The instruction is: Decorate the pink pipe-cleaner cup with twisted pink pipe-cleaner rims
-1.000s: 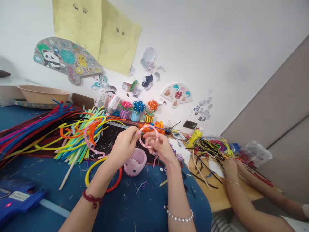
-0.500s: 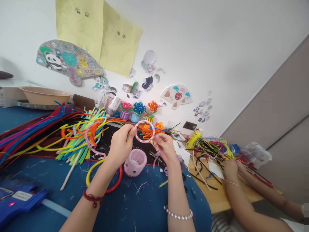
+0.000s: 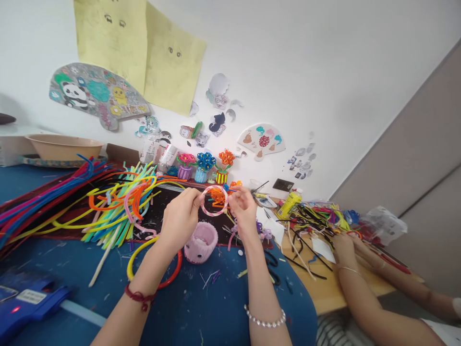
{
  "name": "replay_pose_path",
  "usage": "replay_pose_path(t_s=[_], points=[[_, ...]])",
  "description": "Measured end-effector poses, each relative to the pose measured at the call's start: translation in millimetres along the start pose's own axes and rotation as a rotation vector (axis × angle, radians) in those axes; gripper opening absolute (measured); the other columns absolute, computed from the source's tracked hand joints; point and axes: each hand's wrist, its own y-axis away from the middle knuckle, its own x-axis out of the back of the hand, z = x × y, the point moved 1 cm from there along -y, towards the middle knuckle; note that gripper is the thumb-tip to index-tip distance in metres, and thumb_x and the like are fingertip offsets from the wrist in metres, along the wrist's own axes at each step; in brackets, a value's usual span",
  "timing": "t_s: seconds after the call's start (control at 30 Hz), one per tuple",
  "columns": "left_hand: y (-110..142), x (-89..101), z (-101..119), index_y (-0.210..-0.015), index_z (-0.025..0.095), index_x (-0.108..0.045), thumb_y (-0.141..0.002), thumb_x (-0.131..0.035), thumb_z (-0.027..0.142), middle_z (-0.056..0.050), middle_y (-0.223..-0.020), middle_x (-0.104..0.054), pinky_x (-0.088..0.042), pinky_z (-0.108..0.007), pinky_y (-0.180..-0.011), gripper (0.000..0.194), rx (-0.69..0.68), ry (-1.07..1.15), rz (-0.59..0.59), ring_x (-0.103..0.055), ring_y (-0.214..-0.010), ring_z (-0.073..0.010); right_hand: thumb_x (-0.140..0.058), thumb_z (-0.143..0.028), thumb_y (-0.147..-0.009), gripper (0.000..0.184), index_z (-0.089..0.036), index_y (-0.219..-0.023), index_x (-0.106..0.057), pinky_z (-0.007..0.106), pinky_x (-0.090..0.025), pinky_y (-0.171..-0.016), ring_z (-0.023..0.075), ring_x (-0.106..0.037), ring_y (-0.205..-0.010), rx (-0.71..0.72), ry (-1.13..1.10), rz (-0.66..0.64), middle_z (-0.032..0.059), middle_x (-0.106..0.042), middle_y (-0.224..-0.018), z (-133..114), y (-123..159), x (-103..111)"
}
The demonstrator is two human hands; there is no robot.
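A ring of twisted pink-and-white pipe cleaner (image 3: 215, 214) is held up over the table in the head view. My left hand (image 3: 183, 210) pinches its left side between thumb and fingers. At the opposite side, my right hand (image 3: 245, 206) has thumb and fingertips closed on the ring's edge. Below the ring, a fuzzy pink cup (image 3: 200, 243) with dark eye-like dots stands on the blue table. Beside my left forearm lies a larger yellow-and-red ring (image 3: 179, 269), partly hidden by that arm.
A blue glue gun (image 3: 32, 302) lies at the lower left. Loose pipe cleaners (image 3: 118, 211) spread across the left back. Small flower pots (image 3: 205, 174) stand by the wall. At right, a co-worker's hands (image 3: 347, 247) are over a wooden table (image 3: 302, 269) with more pipe cleaners and a yellow bottle (image 3: 289, 204).
The ring has dropped slightly and shifted a little left in the picture. My right hand has risen along the ring's right side, its fingers more upright. The left hand keeps its pinch.
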Motion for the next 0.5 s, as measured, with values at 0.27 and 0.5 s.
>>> replay_pose_path(t_s=[0.27, 0.5], points=[[0.3, 0.7, -1.3, -0.077, 0.022, -0.051, -0.096, -0.031, 0.035, -0.003, -0.078, -0.061, -0.03, -0.027, -0.061, 0.03, 0.087, -0.099, 0.007, -0.055, -0.071, -0.0194, -0.077, -0.03, -0.072, 0.021, -0.019, -0.089, -0.073, 0.026, -0.021, -0.051, 0.0087, -0.023, -0.051, 0.062, 0.277, -0.26, -0.0092, -0.024, -0.054, 1.7, 7.1, -6.0], [1.6, 0.9, 1.4, -0.079, 0.021, -0.052, -0.096, -0.032, 0.034, -0.004, -0.086, -0.062, -0.031, -0.028, -0.063, 0.029, 0.079, -0.154, -0.022, -0.056, -0.076, -0.0199, -0.077, -0.027, -0.07, 0.011, -0.017, -0.07, -0.074, 0.025, -0.021, -0.049, 0.008, -0.031, -0.048, -0.018, 0.228, -0.213, -0.0065, -0.043, -0.049, 7.2, 8.5, -7.7]])
